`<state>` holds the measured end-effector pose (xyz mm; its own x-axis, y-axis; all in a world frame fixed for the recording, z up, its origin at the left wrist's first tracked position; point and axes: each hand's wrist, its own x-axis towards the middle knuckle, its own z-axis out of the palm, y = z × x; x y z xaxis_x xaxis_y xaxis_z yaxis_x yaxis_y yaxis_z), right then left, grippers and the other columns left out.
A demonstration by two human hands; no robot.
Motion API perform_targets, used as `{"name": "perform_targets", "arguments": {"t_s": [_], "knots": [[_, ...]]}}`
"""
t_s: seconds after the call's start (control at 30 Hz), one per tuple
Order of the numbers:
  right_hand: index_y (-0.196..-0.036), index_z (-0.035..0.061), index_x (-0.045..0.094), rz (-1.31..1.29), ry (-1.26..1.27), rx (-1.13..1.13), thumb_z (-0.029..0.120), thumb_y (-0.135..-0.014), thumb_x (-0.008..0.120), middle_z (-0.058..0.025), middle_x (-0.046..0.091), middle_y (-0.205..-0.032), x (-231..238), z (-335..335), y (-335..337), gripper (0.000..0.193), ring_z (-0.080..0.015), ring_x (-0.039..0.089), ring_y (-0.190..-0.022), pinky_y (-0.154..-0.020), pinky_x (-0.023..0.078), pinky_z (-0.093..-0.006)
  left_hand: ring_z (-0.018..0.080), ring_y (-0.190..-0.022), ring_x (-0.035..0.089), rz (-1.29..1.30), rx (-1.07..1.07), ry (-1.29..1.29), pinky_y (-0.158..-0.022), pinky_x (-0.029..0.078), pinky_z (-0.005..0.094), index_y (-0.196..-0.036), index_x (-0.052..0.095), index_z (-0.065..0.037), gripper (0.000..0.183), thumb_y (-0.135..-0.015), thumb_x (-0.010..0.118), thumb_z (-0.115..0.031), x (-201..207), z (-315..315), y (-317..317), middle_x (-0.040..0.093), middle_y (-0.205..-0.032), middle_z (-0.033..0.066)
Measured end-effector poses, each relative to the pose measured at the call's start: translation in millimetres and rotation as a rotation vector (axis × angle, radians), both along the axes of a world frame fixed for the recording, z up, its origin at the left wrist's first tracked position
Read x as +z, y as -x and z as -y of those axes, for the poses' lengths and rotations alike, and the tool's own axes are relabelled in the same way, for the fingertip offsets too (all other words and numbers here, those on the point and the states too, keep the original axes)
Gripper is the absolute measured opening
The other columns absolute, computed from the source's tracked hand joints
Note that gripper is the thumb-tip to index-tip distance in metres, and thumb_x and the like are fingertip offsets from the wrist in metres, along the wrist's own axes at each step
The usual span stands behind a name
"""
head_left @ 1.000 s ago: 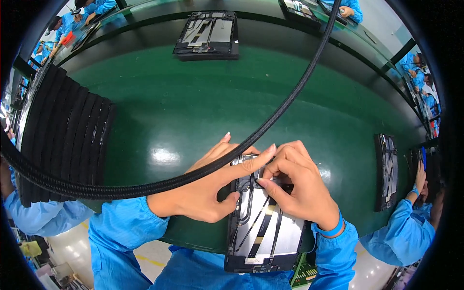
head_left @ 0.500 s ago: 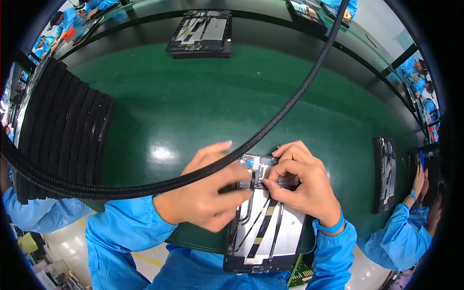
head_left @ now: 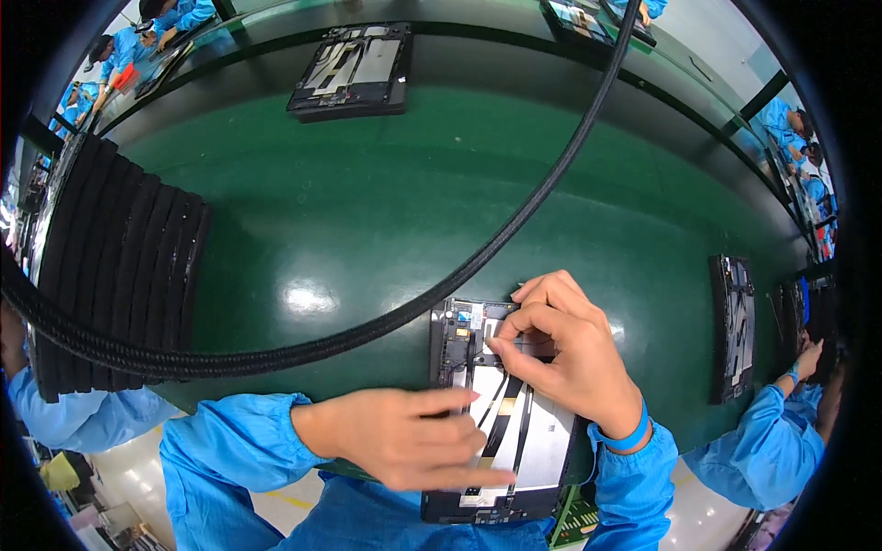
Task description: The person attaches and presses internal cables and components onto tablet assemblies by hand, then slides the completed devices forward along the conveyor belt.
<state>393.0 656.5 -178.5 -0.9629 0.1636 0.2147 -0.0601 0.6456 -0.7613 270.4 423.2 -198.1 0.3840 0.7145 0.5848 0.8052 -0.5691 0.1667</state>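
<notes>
An opened tablet, its pale silver inside and black ribbon cables bare, lies at the table's near edge. Over its lower left part my left hand hovers with the fingers spread, holding nothing. My right hand, a blue band at its wrist, rests on the upper right part of the tablet. Its thumb and forefinger are pinched together close to the small circuit boards. A thin dark wire shows beneath these fingers, but what they pinch is too small to make out.
A thick black braided cable arcs across the view above the green table. Left stands a stack of black padded slabs. Other opened devices lie at the far side and right. Co-workers' blue sleeves flank me.
My left hand has moved down from the tablet's top left toward its lower part, fingers spread. My right hand keeps its pinch, nearly in place. The whole view has shifted slightly.
</notes>
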Motion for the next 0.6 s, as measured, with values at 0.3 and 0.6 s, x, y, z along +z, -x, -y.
{"name": "perform_targets", "arguments": {"t_s": [0.3, 0.6], "knots": [[-0.089, 0.0037, 0.077, -0.025, 0.001, 0.149, 0.005, -0.082, 0.091, -0.0105, 0.060, -0.092, 5, -13, 0, 0.015, -0.0348, 0.066, -0.110, -0.090, 0.055, -0.0433, 0.0197, -0.086, 0.067, 0.012, 0.196, -0.178, -0.078, 0.056, 0.0334, -0.109, 0.084, -0.002, 0.033, -0.081, 0.079, -0.018, 4, 12, 3, 0.076, -0.105, 0.0044], [-0.095, 0.0038, 0.079, 0.087, 0.016, 0.276, 0.007, -0.083, 0.091, -0.0120, 0.059, -0.096, 11, -19, -1, 0.017, -0.0395, 0.061, -0.119, -0.100, 0.052, -0.0453, 0.0188, -0.081, 0.064, -0.017, 0.471, -0.002, -0.071, 0.051, 0.0320, -0.105, 0.085, -0.007, 0.044, -0.064, 0.076, -0.016, -5, 10, 2, 0.080, -0.111, 0.0032]]}}
